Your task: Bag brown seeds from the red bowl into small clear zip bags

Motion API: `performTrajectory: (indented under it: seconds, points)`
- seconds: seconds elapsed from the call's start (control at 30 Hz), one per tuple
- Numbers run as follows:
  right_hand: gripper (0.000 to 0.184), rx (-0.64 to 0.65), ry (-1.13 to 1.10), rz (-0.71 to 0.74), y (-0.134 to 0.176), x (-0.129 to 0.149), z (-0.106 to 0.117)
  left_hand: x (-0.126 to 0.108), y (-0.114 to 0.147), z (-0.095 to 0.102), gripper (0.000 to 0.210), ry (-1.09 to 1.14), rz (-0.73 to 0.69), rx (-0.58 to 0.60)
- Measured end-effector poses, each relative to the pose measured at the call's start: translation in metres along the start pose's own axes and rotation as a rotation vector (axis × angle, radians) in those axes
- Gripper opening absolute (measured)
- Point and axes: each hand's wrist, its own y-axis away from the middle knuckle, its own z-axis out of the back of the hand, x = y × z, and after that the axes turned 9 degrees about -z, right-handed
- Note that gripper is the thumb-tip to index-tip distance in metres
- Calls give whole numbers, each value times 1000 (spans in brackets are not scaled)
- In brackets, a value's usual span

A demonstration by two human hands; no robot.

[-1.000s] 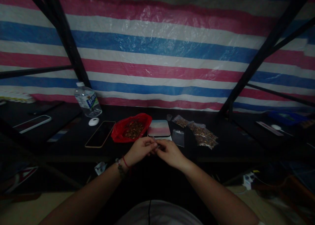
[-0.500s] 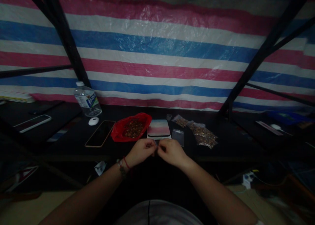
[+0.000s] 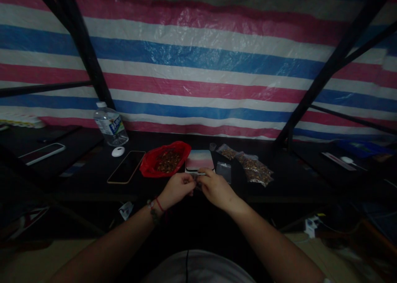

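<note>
Red plastic bag (image 3: 166, 160) of brown bits lies open on the dark table (image 3: 279, 184); filled clear packets (image 3: 254, 170) sit far right. Near the edge, left hand (image 3: 176, 189) and right hand (image 3: 214, 188) pinch a small clear pouch (image 3: 196, 183), contents unclear; one empty pouch (image 3: 224, 171) remains.
</note>
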Motion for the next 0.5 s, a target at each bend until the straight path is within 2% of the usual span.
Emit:
performTrajectory:
  seconds: [0.1,0.2,0.33,0.37,0.4,0.5]
  points:
    - [22,94,14,5,-1,0,-3,-3,4,-3,15,-18,-33,63]
    - [20,140,-35,11,-4,-5,-4,-4,6,-2,19,-115,-156,79]
    - [25,50,-208,25,-5,-12,3,-2,0,17,19,-223,-380,-181]
    - [28,32,-258,28,-5,-13,5,-2,-2,24,19,-207,-410,-194]
    - [31,21,-302,29,-4,-14,8,-1,-5,31,24,-160,-413,-156]
    - [35,-5,-377,17,-3,-15,15,3,-9,48,40,57,-279,130]
